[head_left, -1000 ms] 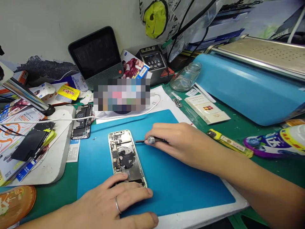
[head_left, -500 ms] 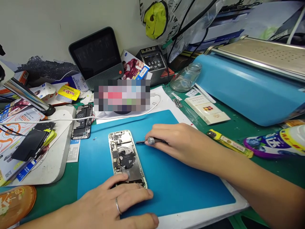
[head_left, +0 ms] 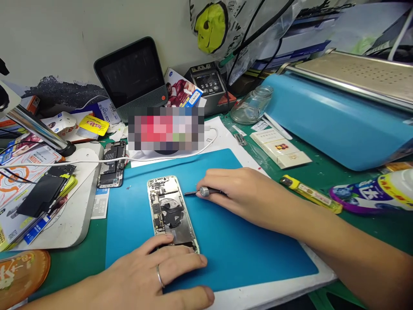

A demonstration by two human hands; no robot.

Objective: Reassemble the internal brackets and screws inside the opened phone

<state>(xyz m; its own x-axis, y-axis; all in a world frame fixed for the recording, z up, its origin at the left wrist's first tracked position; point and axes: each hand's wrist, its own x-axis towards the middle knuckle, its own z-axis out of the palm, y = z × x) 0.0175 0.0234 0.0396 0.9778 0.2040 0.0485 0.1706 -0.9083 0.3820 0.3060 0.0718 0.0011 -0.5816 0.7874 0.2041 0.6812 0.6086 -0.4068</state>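
An opened phone (head_left: pixel 178 234) lies on the blue mat (head_left: pixel 251 254), its circuit board and metal inside bare, with a torn dark patch in the middle. Across its lower end rests my left hand (head_left: pixel 155 271), fingers spread and stretched out, a ring on one of them; the bottom of the phone is hidden beneath. To the phone's right, my right hand (head_left: pixel 235 189) is closed around a screwdriver (head_left: pixel 204 191) with a grey knurled end. The thin dark shaft points left, its tip just outside the phone's right edge. Tiny specks (head_left: pixel 128 187) lie on the mat, upper left.
Another opened phone (head_left: pixel 112 165) lies beyond the mat's left corner. A white cable (head_left: pixel 155 159) crosses behind the mat. At left stands a lamp base (head_left: pixel 74 232) with boxes on it. A yellow cutter (head_left: pixel 309 193), a bottle (head_left: pixel 371 191) and a cigarette pack (head_left: pixel 279 148) lie right.
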